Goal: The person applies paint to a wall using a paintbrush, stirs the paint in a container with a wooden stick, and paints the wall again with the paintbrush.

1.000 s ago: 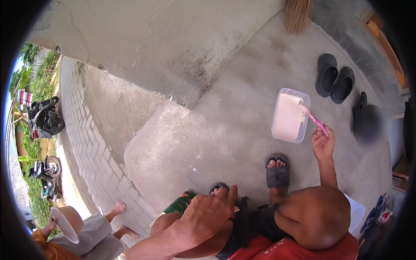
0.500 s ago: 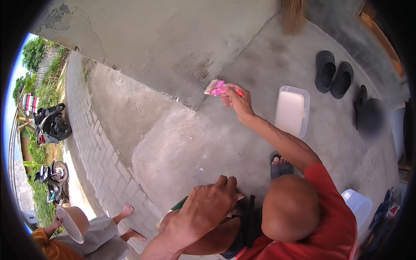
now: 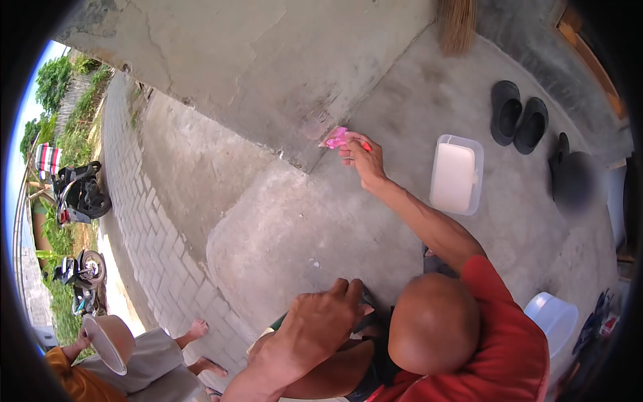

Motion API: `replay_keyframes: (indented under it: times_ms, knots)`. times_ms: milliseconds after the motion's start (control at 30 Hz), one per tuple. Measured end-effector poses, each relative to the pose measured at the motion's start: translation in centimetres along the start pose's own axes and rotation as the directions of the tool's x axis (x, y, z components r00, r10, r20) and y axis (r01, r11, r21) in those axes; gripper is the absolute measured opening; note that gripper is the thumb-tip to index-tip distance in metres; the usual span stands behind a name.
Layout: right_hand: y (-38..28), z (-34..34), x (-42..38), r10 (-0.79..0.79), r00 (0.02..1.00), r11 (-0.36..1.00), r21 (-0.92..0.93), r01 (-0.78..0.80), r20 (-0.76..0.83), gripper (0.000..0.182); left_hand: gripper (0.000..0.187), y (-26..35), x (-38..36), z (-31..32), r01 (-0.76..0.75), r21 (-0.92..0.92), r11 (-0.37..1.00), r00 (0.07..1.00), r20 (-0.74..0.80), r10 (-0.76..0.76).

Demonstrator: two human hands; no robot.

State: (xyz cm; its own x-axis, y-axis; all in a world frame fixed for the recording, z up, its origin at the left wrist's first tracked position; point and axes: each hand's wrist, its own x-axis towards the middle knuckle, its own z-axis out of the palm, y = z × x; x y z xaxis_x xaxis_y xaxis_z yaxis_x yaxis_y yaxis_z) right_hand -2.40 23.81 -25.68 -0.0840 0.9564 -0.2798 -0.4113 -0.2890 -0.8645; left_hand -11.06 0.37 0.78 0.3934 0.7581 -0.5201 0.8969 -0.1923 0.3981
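My right hand (image 3: 364,159) grips a pink and red handled paintbrush (image 3: 337,137), its bristles against the foot of the grey wall (image 3: 295,80) near the corner. My left hand (image 3: 321,318) is closed, knuckles up, low in the view beside my bent knee (image 3: 435,325). Something dark green shows partly behind that hand, and what its fingers hold, if anything, is hidden. To the right of my right hand a clear rectangular plastic tub (image 3: 477,175) with a pale, whitish content stands on the concrete floor.
Black clogs (image 3: 519,117), a straw broom (image 3: 457,27) and a clear plastic container (image 3: 553,321) are around the right side. At the lower left sits another person (image 3: 144,362) holding a bowl-like container (image 3: 110,343). Motorbikes (image 3: 82,191) stand beyond the brick paving (image 3: 161,234).
The paintbrush's bristles have shifted slightly right and down along the wall's base. My left hand stays in about the same place. The view has shifted a little.
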Motion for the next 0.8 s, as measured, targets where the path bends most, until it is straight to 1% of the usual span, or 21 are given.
replay_keyframes:
  times_ms: [67, 133, 167, 233, 267, 333, 367, 400, 433, 467, 533, 567, 633, 667, 700, 733, 767, 800]
  knots:
    - [-1.6, 1.3, -0.7, -0.007, 1.0, 1.0, 0.02, 0.007, 0.012, 0.033, 0.042, 0.2, -0.2, -0.2, -0.024, 0.019, 1.0, 1.0, 0.014, 0.024]
    - [-4.4, 2.0, -2.0, -0.092, 0.994, 0.992, 0.088, 0.086, 0.063, 0.033, 0.041, 0.0, -0.3, -0.1, -0.015, 0.027, 1.0, 1.0, 0.011, 0.015]
    - [-5.8, 2.5, -2.5, -0.089, 0.994, 0.993, 0.087, 0.083, 0.066, 0.033, 0.04, -0.1, -0.4, -0.1, -0.007, 0.044, 0.999, 1.0, 0.001, 0.007]
    - [-8.5, 3.4, -3.5, -0.178, 0.975, 0.982, 0.095, 0.166, 0.13, 0.034, 0.039, -0.2, -0.1, -0.2, -0.013, 0.063, 0.998, 1.0, -0.014, 0.014]
    - [-10.0, 3.9, -3.9, -0.174, 0.976, 0.982, 0.095, 0.163, 0.128, 0.034, 0.037, -0.2, 0.1, -0.3, -0.023, 0.082, 0.996, 0.999, -0.028, 0.026]
    - [-12.7, 4.9, -4.6, -0.277, 0.941, 0.959, 0.12, 0.258, 0.195, 0.032, 0.037, -0.3, 0.3, -0.1, -0.032, 0.074, 0.997, 0.999, -0.033, 0.035]
    - [-13.8, 5.1, -5.1, -0.275, 0.942, 0.959, 0.12, 0.255, 0.194, 0.032, 0.037, -0.3, 0.4, -0.1, -0.043, 0.068, 0.997, 0.998, -0.04, 0.045]
    - [-14.8, 5.3, -5.7, -0.321, 0.921, 0.945, 0.143, 0.295, 0.22, 0.032, 0.037, -0.3, 0.4, -0.1, -0.042, 0.066, 0.997, 0.998, -0.039, 0.045]
    - [-15.3, 5.4, -6.0, -0.368, 0.896, 0.927, 0.167, 0.335, 0.247, 0.031, 0.037, -0.2, 0.5, -0.2, -0.032, 0.063, 0.998, 0.999, -0.018, 0.034]
    - [-15.0, 5.0, -6.3, -0.37, 0.895, 0.927, 0.165, 0.337, 0.25, 0.031, 0.038, -0.1, 0.5, -0.3, -0.024, 0.061, 0.998, 1.0, 0.0, 0.024]
    - [-13.0, 3.4, -6.4, -0.393, 0.893, 0.92, 0.086, 0.384, 0.22, 0.03, 0.038, -0.1, 0.6, -0.4, -0.021, 0.069, 0.997, 1.0, -0.015, 0.022]
    - [-11.0, 2.6, -6.0, -0.4, 0.888, 0.917, 0.087, 0.39, 0.228, 0.03, 0.039, -0.2, 0.6, -0.4, -0.013, 0.079, 0.997, 1.0, -0.027, 0.015]
    - [-6.8, 1.2, -5.0, -0.15, 0.983, 0.988, -0.007, 0.152, 0.102, 0.029, 0.04, -0.4, 0.7, 0.0, -0.02, 0.068, 0.997, 0.999, -0.04, 0.023]
    - [-6.0, 1.4, -4.7, -0.153, 0.983, 0.988, -0.004, 0.154, 0.102, 0.029, 0.04, -0.4, 0.6, 0.2, -0.031, 0.057, 0.998, 0.999, -0.041, 0.033]
    - [-6.0, 2.3, -4.5, -0.123, 0.986, 0.992, -0.011, 0.125, 0.112, 0.029, 0.04, -0.4, 0.7, 0.2, -0.031, 0.062, 0.998, 0.999, -0.043, 0.034]
    - [-5.9, 3.1, -4.4, -0.088, 0.989, 0.996, -0.02, 0.091, 0.119, 0.029, 0.041, -0.3, 0.6, 0.2, -0.021, 0.073, 0.997, 1.0, -0.019, 0.023]
    - [-6.0, 3.6, -4.3, -0.086, 0.99, 0.996, -0.019, 0.089, 0.115, 0.029, 0.042, -0.3, 0.5, 0.3, -0.013, 0.084, 0.996, 1.0, 0.007, 0.012]
    - [-7.9, 4.7, -5.0, -0.146, 0.98, 0.989, 0.006, 0.147, 0.137, 0.028, 0.042, -0.2, 0.4, 0.2, -0.014, 0.083, 0.996, 1.0, 0.011, 0.013]
